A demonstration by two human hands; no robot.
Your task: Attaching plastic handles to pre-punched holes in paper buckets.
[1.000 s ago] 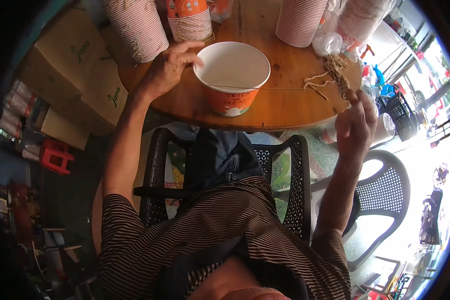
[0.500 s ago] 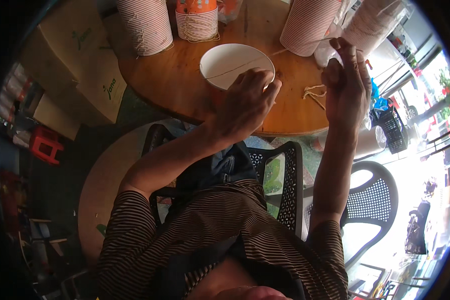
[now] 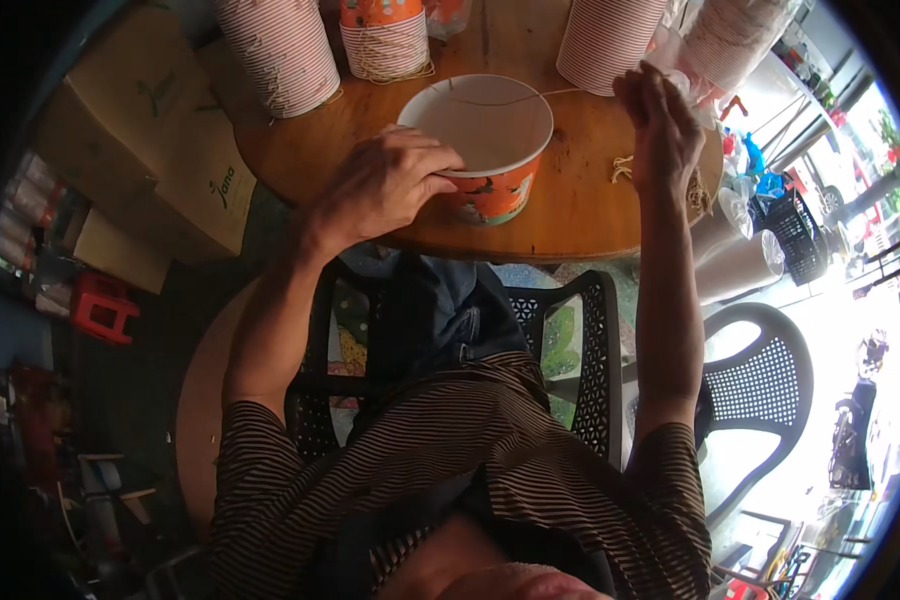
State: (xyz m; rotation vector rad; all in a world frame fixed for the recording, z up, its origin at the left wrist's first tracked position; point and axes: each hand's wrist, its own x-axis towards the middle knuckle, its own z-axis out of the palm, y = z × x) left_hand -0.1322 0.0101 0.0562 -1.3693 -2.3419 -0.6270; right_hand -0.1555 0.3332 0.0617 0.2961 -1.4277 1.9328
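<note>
Orange paper bucket (image 3: pixel 505 192) with a white rim, standing upright near the close edge of a round wooden surface (image 3: pixel 582 205), straight in front of a seated person in a striped shirt (image 3: pixel 450 420). The left hand (image 3: pixel 378 188) is at the bucket's near left rim, its grip narrow, fingertips at the edge; whether it pinches anything is hidden. The right hand (image 3: pixel 664 130), raised to the right of the bucket, has its grip closed on a thin cord (image 3: pixel 515 103), which runs leftward across the bucket's mouth. More cord (image 3: pixel 699 195) lies beside the right forearm. Behind the bucket stand stacks of tubs (image 3: pixel 278 62), some clear-wrapped.
</note>
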